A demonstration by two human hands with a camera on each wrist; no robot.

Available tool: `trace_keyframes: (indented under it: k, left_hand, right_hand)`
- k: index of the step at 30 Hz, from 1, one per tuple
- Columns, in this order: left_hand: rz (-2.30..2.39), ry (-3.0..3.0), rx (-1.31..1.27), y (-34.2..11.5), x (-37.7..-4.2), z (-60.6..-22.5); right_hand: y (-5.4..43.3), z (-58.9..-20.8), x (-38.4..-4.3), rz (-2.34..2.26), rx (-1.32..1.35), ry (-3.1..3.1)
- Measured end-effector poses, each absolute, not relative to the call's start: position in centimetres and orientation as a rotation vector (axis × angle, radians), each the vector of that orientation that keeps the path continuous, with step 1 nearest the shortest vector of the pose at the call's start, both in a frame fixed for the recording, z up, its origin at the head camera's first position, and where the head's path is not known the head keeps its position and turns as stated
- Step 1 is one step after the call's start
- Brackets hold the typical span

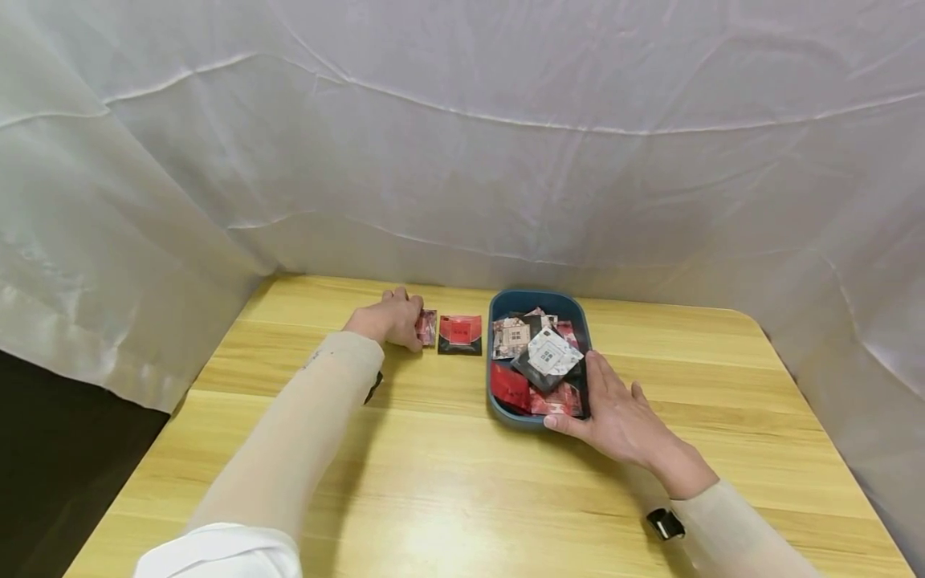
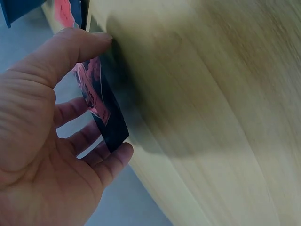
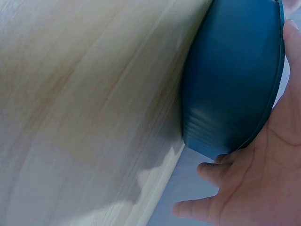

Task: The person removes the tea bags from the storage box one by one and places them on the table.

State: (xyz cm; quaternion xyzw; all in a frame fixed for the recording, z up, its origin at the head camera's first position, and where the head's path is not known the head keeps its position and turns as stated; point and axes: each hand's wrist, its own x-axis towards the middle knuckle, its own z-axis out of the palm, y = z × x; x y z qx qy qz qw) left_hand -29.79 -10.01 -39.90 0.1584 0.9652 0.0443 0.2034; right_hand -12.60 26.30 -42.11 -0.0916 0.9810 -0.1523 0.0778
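My left hand (image 1: 406, 323) lies at the far middle of the wooden table and pinches a small pink and black packet (image 1: 427, 327) between thumb and fingers. In the left wrist view that packet (image 2: 102, 106) stands on edge against the tabletop. Just right of it a red and black packet (image 1: 460, 333) lies flat. A blue tray (image 1: 492, 377) holds several packets, with a black one bearing a white label (image 1: 551, 355) on top. My right hand (image 1: 598, 401) rests with straight fingers on the tray's near right corner, thumb along the front rim. In the right wrist view my palm (image 3: 263, 188) touches the tray's outer wall (image 3: 235, 80).
The light wooden table (image 1: 448, 482) is enclosed by a white cloth backdrop (image 1: 462, 160) behind and at both sides. Its left edge (image 1: 181, 409) drops to a dark floor. Bare tabletop lies between me and the tray.
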Motion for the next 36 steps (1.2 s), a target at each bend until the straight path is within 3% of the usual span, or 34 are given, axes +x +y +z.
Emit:
trace_keyframes:
  k: [30,36]
  left_hand:
    - [0.118,2.674,0.420,-10.1,-29.6,-39.9]
    - [0.115,2.835,0.573,-8.2,-29.1,-38.2]
  right_hand:
    - [26.1,-42.2,-12.6,-0.465,-0.270,2.939]
    - [25.9,-42.3,-12.7,-0.481,-0.270,2.933]
